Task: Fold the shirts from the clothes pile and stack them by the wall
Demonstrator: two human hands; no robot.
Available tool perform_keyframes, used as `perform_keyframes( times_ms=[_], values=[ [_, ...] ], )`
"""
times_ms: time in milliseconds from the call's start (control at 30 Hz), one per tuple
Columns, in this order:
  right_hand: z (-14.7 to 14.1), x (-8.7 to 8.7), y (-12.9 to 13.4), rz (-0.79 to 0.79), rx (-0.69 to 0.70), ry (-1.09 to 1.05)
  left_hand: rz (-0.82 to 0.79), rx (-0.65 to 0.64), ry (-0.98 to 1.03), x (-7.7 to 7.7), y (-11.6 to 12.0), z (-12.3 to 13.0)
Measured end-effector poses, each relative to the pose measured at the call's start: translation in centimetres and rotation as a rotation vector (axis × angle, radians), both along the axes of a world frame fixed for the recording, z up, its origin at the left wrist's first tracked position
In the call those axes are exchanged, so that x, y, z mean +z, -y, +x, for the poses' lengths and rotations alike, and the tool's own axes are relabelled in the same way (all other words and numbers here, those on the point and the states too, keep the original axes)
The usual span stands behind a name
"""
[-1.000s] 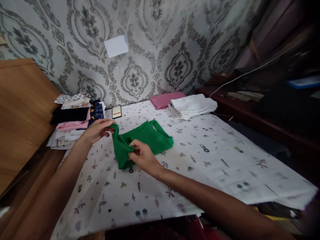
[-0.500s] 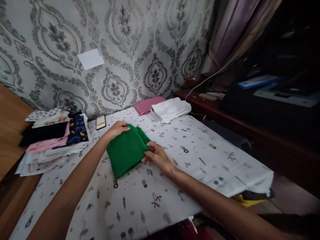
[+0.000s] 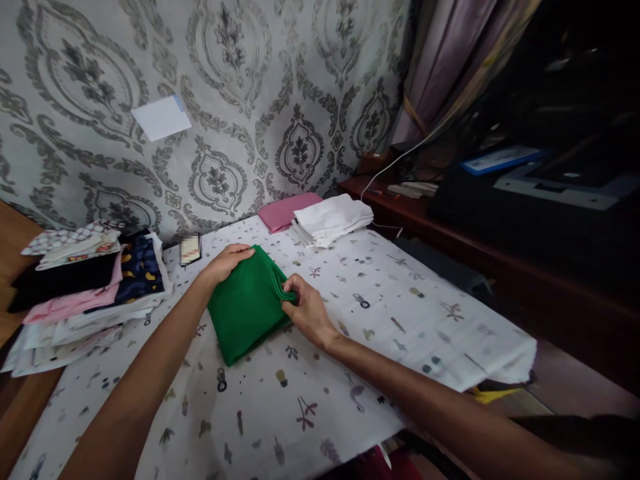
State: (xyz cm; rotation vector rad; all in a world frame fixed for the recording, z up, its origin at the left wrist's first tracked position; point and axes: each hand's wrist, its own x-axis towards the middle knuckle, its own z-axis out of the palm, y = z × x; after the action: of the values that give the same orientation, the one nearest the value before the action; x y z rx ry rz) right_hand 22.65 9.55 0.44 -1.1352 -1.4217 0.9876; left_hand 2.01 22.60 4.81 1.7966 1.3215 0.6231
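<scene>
A folded green cloth (image 3: 246, 307) lies on the white patterned sheet (image 3: 370, 347) covering the table. My left hand (image 3: 227, 261) is at the cloth's upper left corner, its fingers closed on the far edge. At the right side, my right hand (image 3: 307, 310) pinches the layered edge between thumb and fingers. Several layers show along that edge.
At the left stands a stack of folded clothes (image 3: 70, 303), with a phone (image 3: 191, 249) beside it. Near the wall lie a pink cloth (image 3: 283, 212) and folded white cloths (image 3: 333, 220). A dark red shelf (image 3: 415, 213) borders the right.
The view has shifted, so most things sit further left. My right hand has drawn the layered edge of the green cloth together, and the loose fold behind it no longer shows.
</scene>
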Motion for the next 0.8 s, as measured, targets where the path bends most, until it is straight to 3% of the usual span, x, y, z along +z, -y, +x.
perform_keyframes(
  times_ms=[200,333,467,533,633,700,800],
  values=[
    [1.5,-0.4,-0.1,-0.144,-0.003,0.118,0.151,-0.041,-0.183,-2.6,-1.2,1.6],
    [1.6,0.1,-1.0,-0.156,0.042,0.159,0.223,-0.024,-0.229,-2.4,-0.4,0.8],
    [2.1,0.5,-2.3,-0.095,0.06,0.295,0.286,0.036,-0.241,-1.9,1.9,-1.6],
    [2.6,0.7,-2.9,-0.064,0.034,0.454,0.346,0.119,-0.26,-2.0,3.7,-3.5],
    [2.8,1.2,-4.2,-0.035,-0.01,0.649,0.394,0.356,-0.261,-2.9,7.1,-6.3],
    [2.2,1.4,-5.7,-0.053,0.014,0.71,0.291,0.543,-0.152,-3.5,9.5,-7.5],
    [0.3,1.6,-8.5,-0.16,0.108,0.731,0.01,0.749,0.198,-3.7,12.3,-7.8]
  ],
)
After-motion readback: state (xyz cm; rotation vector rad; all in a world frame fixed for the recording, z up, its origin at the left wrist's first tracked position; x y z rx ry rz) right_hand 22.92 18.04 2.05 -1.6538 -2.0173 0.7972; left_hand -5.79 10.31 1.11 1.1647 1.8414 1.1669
